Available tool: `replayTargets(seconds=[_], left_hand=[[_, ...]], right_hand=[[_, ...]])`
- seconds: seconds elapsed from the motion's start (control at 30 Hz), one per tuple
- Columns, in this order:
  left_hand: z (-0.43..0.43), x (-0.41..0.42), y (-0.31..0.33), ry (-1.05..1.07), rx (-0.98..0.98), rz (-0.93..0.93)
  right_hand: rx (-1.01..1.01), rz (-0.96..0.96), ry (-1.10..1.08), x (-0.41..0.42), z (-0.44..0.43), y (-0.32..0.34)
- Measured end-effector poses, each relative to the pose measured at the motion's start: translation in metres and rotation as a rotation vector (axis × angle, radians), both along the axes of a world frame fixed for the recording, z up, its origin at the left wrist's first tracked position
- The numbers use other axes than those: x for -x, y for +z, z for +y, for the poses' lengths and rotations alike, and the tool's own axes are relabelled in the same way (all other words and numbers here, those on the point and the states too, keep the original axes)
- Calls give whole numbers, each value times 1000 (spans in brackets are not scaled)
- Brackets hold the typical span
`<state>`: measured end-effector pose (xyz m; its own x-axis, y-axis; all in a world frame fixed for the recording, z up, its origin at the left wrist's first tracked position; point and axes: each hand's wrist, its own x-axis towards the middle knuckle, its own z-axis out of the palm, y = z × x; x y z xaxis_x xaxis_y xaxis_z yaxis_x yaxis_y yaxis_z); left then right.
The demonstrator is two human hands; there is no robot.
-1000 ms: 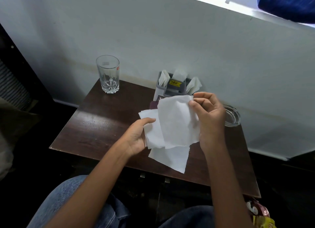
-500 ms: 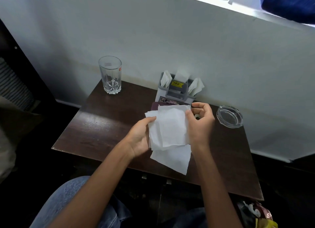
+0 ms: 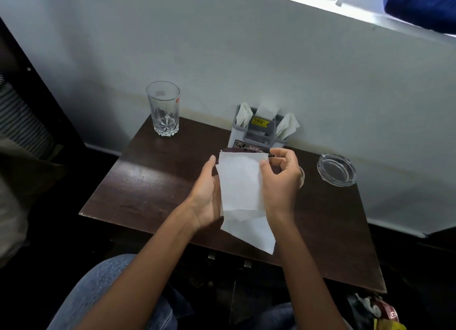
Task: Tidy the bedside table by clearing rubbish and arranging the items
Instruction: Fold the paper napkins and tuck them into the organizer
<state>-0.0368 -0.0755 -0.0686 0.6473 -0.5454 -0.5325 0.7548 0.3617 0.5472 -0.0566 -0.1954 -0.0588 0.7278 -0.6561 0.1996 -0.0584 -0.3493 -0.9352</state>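
Above the middle of the dark wooden bedside table (image 3: 148,186) I hold a white paper tissue (image 3: 240,181), folded into a narrow stack with a loose corner hanging below. My left hand (image 3: 206,199) supports its left edge from behind with the palm. My right hand (image 3: 280,181) pinches its upper right edge between thumb and fingers. Behind the tissue stands a grey tissue holder (image 3: 259,130) with white tissues sticking out and a yellow label. A dark item lies under the tissue's top edge, mostly hidden.
An empty cut-glass tumbler (image 3: 163,107) stands at the table's back left corner. A clear glass ashtray (image 3: 336,169) sits at the back right. A white wall runs behind. Snack wrappers (image 3: 377,312) lie by the floor at lower right. My jeans-clad knees are below the table's front edge.
My hands have come closer together, folding the tissue from a wide spread sheet into a narrower stack, and lowered it slightly toward the table.
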Motion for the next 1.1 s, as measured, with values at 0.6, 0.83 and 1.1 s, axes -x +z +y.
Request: replayTargets(seconds=[0.6,0.83,1.1], left_hand=[[0,-2,-7,53,-212,-22],[16,-18,-12,282,-278,35],[22,-23,-14,409,-373,3]], right_hand=[[456,6,67,-1,-10,-10],[354,376,72,6,-58,-21],[402,723,479,5,-47,-44]])
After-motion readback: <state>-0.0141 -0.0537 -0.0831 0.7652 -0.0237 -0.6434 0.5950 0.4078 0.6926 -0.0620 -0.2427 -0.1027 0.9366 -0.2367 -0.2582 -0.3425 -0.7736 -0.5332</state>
